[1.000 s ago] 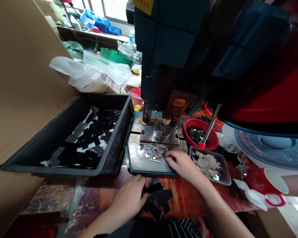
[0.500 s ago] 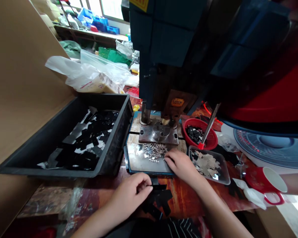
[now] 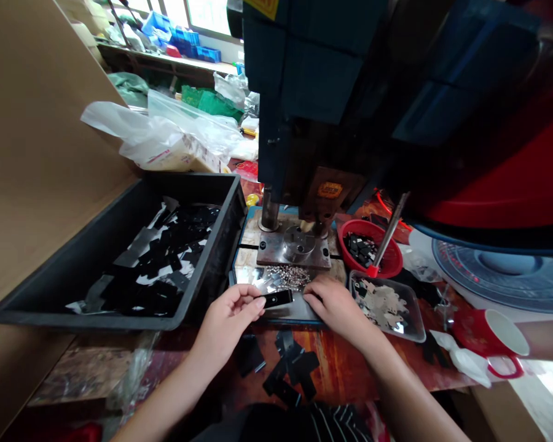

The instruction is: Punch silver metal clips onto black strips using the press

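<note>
On the surface [image 3: 343, 362], a press plate [image 3: 289, 313] is overlapped at its right front corner by the right hand [image 3: 332, 305], fingers curled, any grip hidden. Near the plate's front edge, a flat black piece [image 3: 281, 298] is pinched by the left hand [image 3: 233, 312], beside heaped shiny beads [image 3: 290, 277].

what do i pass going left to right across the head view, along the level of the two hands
Black bin → left hand → black piece → right hand → clear plastic box → red mug.
</note>
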`<state>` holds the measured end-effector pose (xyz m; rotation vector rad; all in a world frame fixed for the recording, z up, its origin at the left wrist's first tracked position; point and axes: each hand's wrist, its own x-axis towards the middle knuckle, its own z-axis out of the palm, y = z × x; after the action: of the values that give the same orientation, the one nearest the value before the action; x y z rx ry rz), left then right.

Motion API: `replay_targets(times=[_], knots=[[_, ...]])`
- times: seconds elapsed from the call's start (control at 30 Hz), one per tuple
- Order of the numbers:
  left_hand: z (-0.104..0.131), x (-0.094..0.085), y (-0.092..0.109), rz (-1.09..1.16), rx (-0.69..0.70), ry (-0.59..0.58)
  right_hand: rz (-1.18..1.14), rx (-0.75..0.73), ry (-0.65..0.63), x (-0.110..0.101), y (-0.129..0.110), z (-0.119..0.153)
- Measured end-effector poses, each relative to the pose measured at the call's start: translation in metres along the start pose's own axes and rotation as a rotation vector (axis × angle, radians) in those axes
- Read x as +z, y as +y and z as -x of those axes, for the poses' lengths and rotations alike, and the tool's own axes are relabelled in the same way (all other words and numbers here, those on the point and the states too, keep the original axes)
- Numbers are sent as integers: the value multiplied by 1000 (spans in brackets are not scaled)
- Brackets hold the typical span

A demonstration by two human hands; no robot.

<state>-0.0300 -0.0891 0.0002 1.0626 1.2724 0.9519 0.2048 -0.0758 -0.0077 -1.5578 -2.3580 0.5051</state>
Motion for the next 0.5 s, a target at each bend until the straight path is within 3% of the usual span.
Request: replay_targets(times=[0.17, 0.33, 0.5], knots=[[-6, 5, 4, 110, -20, 60, -68, 19, 139, -8, -4, -8], [-15, 15, 9, 197, -37, 52, -36, -9, 417, -29, -6, -51], [-21, 23, 18, 264, -32, 59, 150, -12, 433, -27, 1, -77]])
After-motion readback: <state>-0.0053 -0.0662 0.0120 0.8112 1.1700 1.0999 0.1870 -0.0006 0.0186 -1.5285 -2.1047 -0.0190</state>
